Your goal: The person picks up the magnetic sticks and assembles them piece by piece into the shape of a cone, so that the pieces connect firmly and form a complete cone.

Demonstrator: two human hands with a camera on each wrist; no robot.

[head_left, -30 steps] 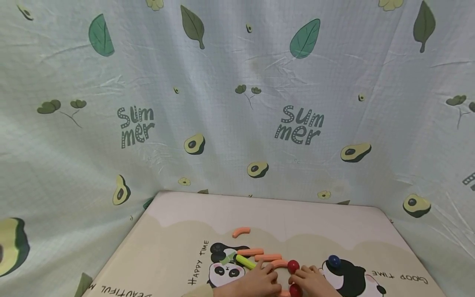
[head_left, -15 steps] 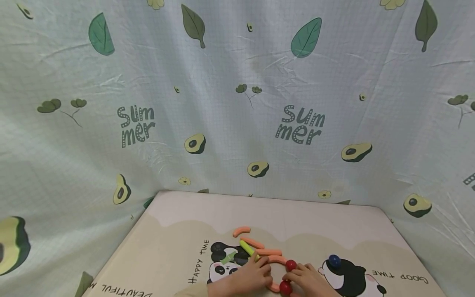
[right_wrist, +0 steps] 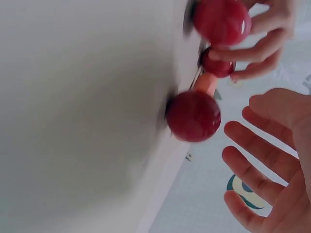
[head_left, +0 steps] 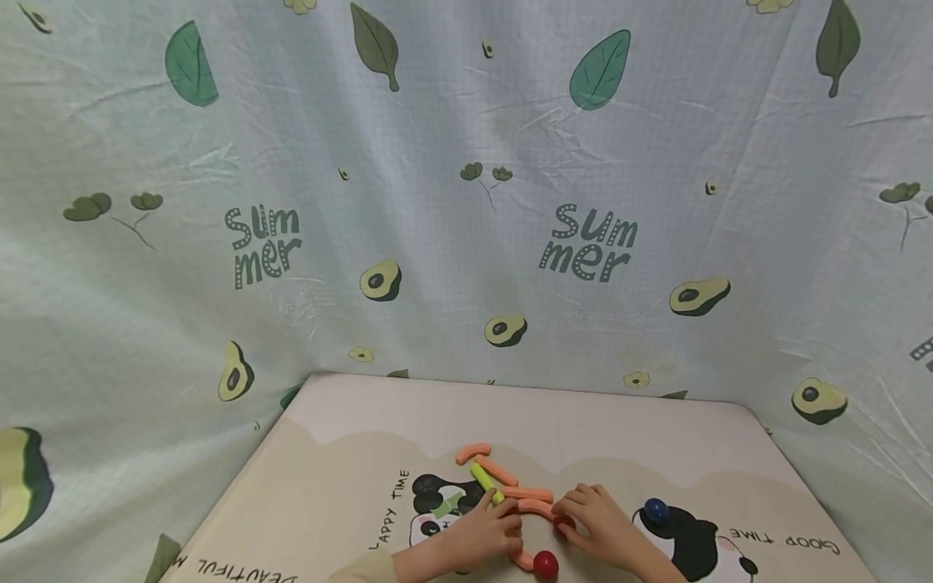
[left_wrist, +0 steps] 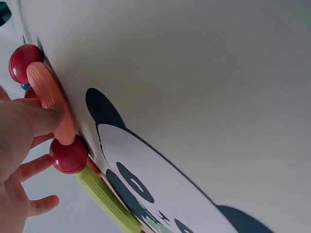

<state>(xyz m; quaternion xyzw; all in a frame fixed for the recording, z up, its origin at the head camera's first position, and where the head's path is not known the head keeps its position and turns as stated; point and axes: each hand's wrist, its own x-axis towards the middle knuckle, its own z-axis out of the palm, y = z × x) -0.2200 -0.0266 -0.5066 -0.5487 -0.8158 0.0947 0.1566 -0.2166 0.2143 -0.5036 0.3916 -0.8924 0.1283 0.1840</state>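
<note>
Curved orange toy rods and red balls form a linked shape on the table. My left hand (head_left: pixel 481 536) pinches the near curved orange rod (left_wrist: pixel 51 97), thumb on its face, fingers behind. One left fingertip rests by a red ball (left_wrist: pixel 69 154) joined to a lime green rod (head_left: pixel 487 483). My right hand (head_left: pixel 601 522) is beside another red ball (right_wrist: pixel 193 116), its fingers spread and fairly straight in the right wrist view; the head view partly hides this ball behind them. A third red ball (head_left: pixel 545 565) sits at the near end of the chain.
Straight orange rods (head_left: pixel 496 471) (head_left: pixel 528 493) and a curved orange rod (head_left: pixel 474 453) lie beyond the hands. A blue ball (head_left: pixel 657 510) rests to the right. The table (head_left: pixel 350 478) has panda prints; a patterned cloth (head_left: pixel 437 121) hangs behind.
The linked rods and balls have shifted left, and the green rod has swung away from me, pushing the straight orange rods along. My right hand has moved from the near red ball to the farther one.
</note>
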